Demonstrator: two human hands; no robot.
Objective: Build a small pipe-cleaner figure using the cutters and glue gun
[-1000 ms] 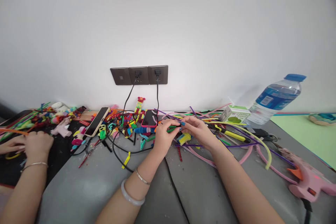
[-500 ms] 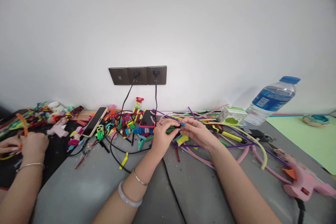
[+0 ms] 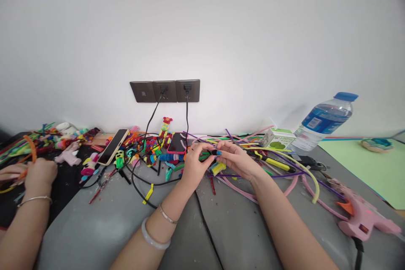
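Note:
My left hand (image 3: 193, 165) and my right hand (image 3: 234, 159) meet over the grey table (image 3: 104, 219), fingers pinched together on a small green and black pipe-cleaner piece (image 3: 209, 154). A yellow and blue bit (image 3: 218, 168) lies just under my right hand. Loose pipe cleaners in purple, pink and yellow (image 3: 294, 179) spread to the right of my hands. A pile of small colourful pipe-cleaner figures (image 3: 148, 152) sits to the left of them, near a red-cased phone (image 3: 177, 143).
Another person's hands (image 3: 30, 175) work with an orange pipe cleaner at the far left. Black cables (image 3: 139, 181) run from wall sockets (image 3: 164, 91). A pink glue gun (image 3: 363, 217), a water bottle (image 3: 322, 122), a green carton (image 3: 278, 139) and a second phone (image 3: 112, 147) lie about.
My hands stay pinched on the small piece, shifted slightly. The other person's hands at the left have lifted and bent an orange pipe cleaner.

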